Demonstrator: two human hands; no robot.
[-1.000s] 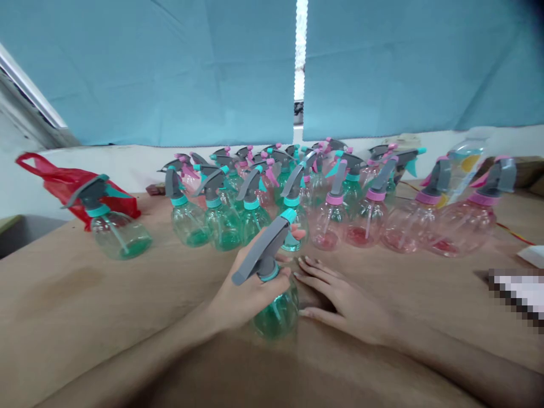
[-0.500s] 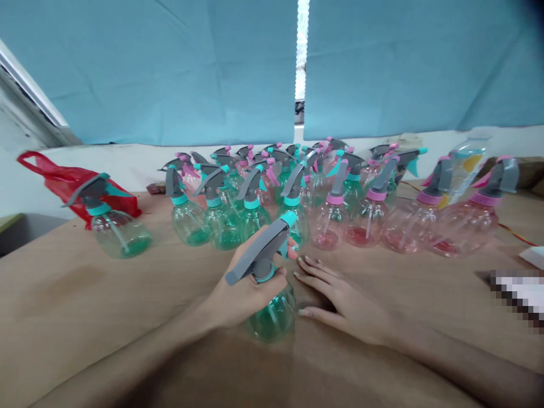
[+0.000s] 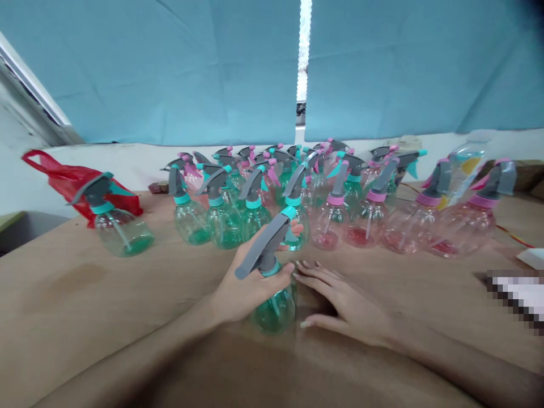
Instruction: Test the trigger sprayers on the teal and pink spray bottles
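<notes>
My left hand (image 3: 250,283) is wrapped around the neck of a green spray bottle (image 3: 275,311) at the near middle of the table. This bottle has a grey spray head with a turquoise nozzle and collar, and its nozzle points away from me. The thumb lies across the near side of the neck, while the fingertips stick out beyond the trigger. Just to the right, my right hand (image 3: 340,300) lies flat and empty on the tabletop, fingers stretched toward the bottle. Behind both hands stands a row of green spray bottles (image 3: 225,226) and pink spray bottles (image 3: 327,226).
More spray bottles crowd behind the front row. One green spray bottle (image 3: 123,232) stands apart at left, before a red plastic bag (image 3: 76,181). At right are a large clear bottle (image 3: 470,156) and a pixelated flat object (image 3: 518,294) on the wooden table (image 3: 170,289).
The held bottle's head has shifted slightly right and up, and the bottle looks more upright. My left fingertips reach further out past the trigger. My right hand has barely moved.
</notes>
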